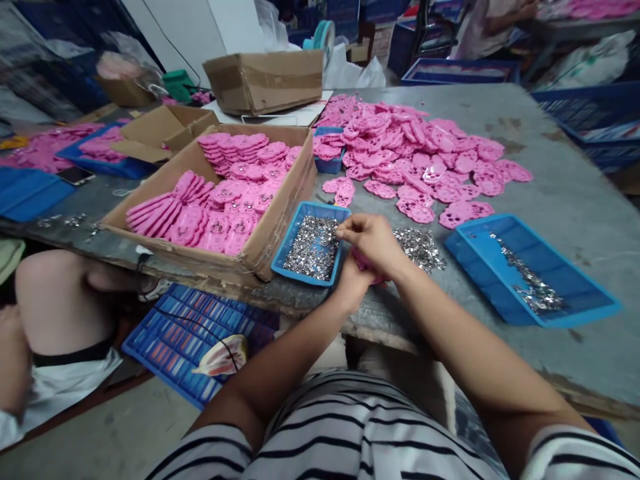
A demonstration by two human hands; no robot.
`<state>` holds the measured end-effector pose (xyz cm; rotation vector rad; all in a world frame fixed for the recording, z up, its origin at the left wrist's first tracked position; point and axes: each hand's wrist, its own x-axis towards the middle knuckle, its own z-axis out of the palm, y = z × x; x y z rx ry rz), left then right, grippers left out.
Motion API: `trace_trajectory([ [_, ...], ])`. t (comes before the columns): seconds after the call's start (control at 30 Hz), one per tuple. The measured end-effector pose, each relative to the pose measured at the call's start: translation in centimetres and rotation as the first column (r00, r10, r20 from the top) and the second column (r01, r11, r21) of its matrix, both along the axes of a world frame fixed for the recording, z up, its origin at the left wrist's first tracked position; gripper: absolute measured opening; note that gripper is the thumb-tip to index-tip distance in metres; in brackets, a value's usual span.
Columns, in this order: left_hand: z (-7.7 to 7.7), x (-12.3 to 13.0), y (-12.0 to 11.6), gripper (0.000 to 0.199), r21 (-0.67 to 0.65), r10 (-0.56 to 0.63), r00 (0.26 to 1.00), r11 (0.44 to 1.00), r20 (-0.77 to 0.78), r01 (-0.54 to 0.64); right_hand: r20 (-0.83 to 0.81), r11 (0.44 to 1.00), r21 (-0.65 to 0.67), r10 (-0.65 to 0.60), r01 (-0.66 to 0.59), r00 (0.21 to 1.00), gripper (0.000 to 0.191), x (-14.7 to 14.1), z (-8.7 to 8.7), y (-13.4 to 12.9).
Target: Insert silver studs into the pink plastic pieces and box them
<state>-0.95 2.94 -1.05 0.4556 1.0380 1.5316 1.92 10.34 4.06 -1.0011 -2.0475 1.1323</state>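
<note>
My left hand is closed around a pink piece, mostly hidden beneath my other hand. Just above it, my right hand has thumb and fingertips pinched together at the right rim of a small blue tray. Whatever lies between those fingertips is too small to make out. Shiny small metal parts fill that tray. A loose heap of similar metal parts lies on the table right of my hands. Beyond them spreads a large pile of flat pink pieces with dark holes.
A cardboard box with stacked pink pieces stands left of the tray. At right, a larger blue bin holds some metal parts. Another cardboard box sits behind. A seated person's leg shows at left, near a blue crate below the table.
</note>
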Motion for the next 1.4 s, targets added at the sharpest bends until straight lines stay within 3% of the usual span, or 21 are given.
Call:
trace_trajectory([
  [0.1,-0.1,-0.2,-0.2,0.055,0.032,-0.05,0.999,0.998,-0.011,0.05,-0.212,0.973,-0.224,-0.111,0.062,0.971,0.02,2.3,0.0,0.0],
  [0.2,-0.2,-0.3,-0.4,0.054,0.043,-0.039,0.998,0.998,-0.039,0.041,-0.275,0.906,-0.414,-0.216,0.087,0.937,0.03,5.1,-0.2,-0.7],
  [0.4,-0.3,0.0,-0.7,0.043,0.11,0.059,0.987,0.993,-0.147,-0.043,-0.298,0.818,-0.565,-0.328,0.111,0.897,0.034,8.3,-1.7,-3.3],
  [0.6,-0.4,0.2,-1.0,0.039,0.138,0.068,0.977,0.99,-0.201,-0.04,-0.286,0.791,-0.587,-0.404,0.174,0.869,0.039,8.0,-2.4,-4.6],
  [0.73,-0.7,0.1,-0.9,0.038,0.134,0.075,0.968,0.99,-0.24,-0.043,-0.271,0.825,-0.537,-0.364,0.173,0.891,0.041,8.0,-2.9,-4.7],
  [0.93,-1.4,0.0,-0.5,0.037,0.12,0.093,0.946,0.991,-0.311,-0.058,-0.125,0.93,-0.21,-0.332,0.303,0.935,0.029,8.7,-4.1,-4.0],
  [1.07,-1.3,0.0,-0.6,0.038,0.151,0.084,0.953,0.988,-0.29,-0.042,-0.05,0.969,-0.012,-0.246,0.245,0.968,0.015,9.2,-4.0,-3.6],
  [1.17,-1.1,0.0,-0.7,0.041,0.17,0.053,0.976,0.985,-0.212,-0.017,-0.099,0.971,-0.032,-0.239,0.237,0.966,0.014,9.2,-3.7,-3.7],
  [1.3,-1.0,0.0,-0.7,0.042,0.176,-0.011,1.0,0.984,0.018,0.007,-0.21,0.956,-0.158,-0.278,0.248,0.937,0.018,8.9,-3.5,-4.2],
  [1.4,-0.9,-0.1,-0.6,0.045,0.158,-0.038,0.993,0.987,0.114,0.019,-0.191,0.944,-0.183,-0.308,0.274,0.932,0.018,8.6,-3.6,-4.6],
])
